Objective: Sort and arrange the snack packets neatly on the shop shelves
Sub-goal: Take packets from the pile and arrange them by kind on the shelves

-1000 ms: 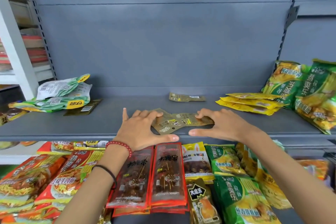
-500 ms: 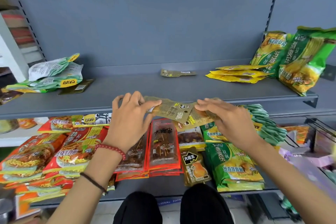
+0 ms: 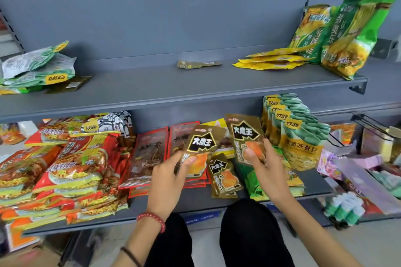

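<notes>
My left hand (image 3: 169, 178) grips a gold snack packet (image 3: 204, 143) with a black label, held face up over the lower shelf (image 3: 195, 201). A matching gold packet (image 3: 245, 132) stands upright in my right hand (image 3: 268, 171), thumb pressed on its front. Between the two hands a third gold packet (image 3: 224, 176) lies flat on the lower shelf. One more gold packet (image 3: 198, 64) rests at the back of the upper shelf (image 3: 165, 86).
Red noodle packs (image 3: 71, 165) pile up at lower left, red flat packets (image 3: 149, 154) beside them. Green-yellow bean bags (image 3: 297, 132) stand at lower right. On the upper shelf lie pale green bags (image 3: 36, 67), yellow packets (image 3: 273, 60) and green noodle bags (image 3: 347, 34). A wire hook (image 3: 368, 121) juts out.
Both hands lifted the gold packets off the upper shelf, brought them down in front of the lower shelf, separated them one per hand and turned them face up. The view tilted downward.
</notes>
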